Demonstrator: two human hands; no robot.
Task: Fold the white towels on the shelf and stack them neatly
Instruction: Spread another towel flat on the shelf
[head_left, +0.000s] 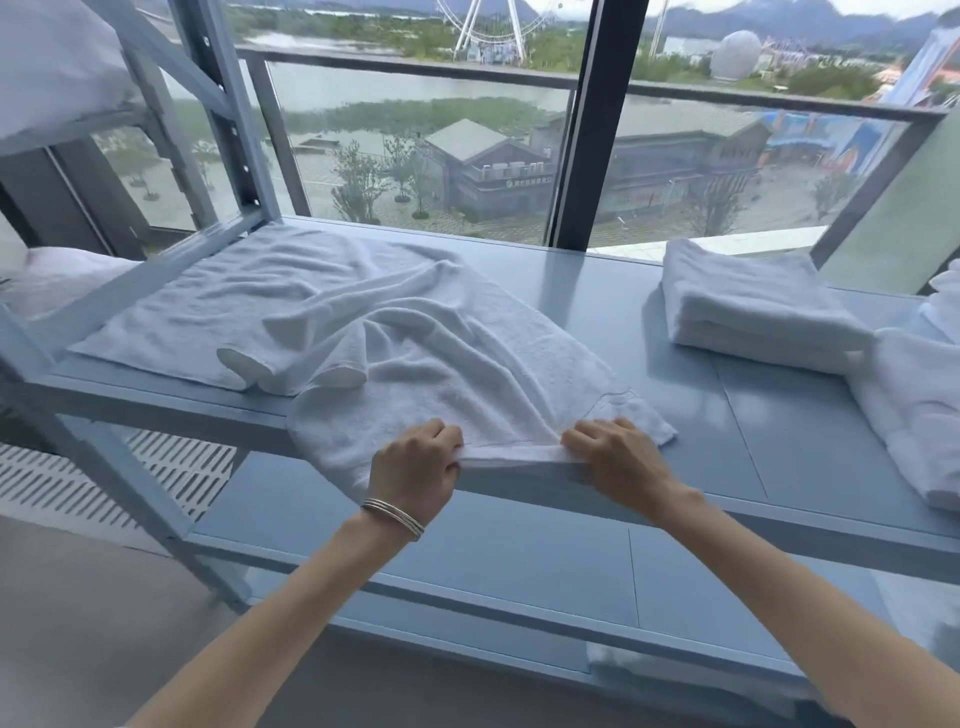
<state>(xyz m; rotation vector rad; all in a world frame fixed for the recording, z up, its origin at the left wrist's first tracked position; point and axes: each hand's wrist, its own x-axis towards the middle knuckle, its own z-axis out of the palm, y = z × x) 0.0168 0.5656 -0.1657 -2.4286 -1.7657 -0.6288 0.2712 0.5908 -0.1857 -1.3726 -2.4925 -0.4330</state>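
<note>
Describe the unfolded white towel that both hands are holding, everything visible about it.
The unfolded towel is white terry cloth, rumpled into long wrinkles, spread across the left part of the blue shelf. One fold near its front left edge curls into rolled loops. Its near edge droops over the shelf's front rim, where the left hand and right hand each pinch it, pulling that hem taut between them.

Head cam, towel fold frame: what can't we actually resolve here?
- Fingertips of left hand and right hand: curled into the spread towel hem, so the exact pinch is hidden.
- Layer count of the folded towel: folds too soft to count.
- Loose towel at the right: cut off by the frame edge, extent unknown.
- White bundle on the upper shelf: cropped by the top-left corner.
- Sign on the building outside: too small to read.
</note>
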